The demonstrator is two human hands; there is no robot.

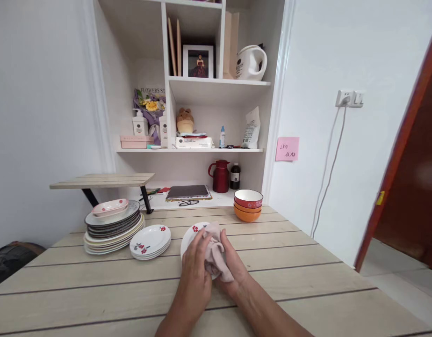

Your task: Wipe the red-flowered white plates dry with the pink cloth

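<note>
A white plate (187, 238) with red flowers on its rim is in front of me, partly covered by my hands and a crumpled pale pink cloth (216, 255). My left hand (195, 262) closes on the cloth from the left, its fingers lying over the plate's face. From the right, my right hand (236, 264) wraps the cloth, thumb up and fingers curling underneath. Whether those hidden fingers also grip the plate's edge I cannot tell. To the left lies a short stack of matching flowered plates (150, 241).
Farther left stands a tall stack of plates (112, 229) topped by a pink-spotted dish (110, 207), near a raised wooden shelf (104, 180). Stacked bowls (248, 206) stand at the back right. Behind are a laptop (187, 191), glasses (189, 203) and a red jug (220, 177).
</note>
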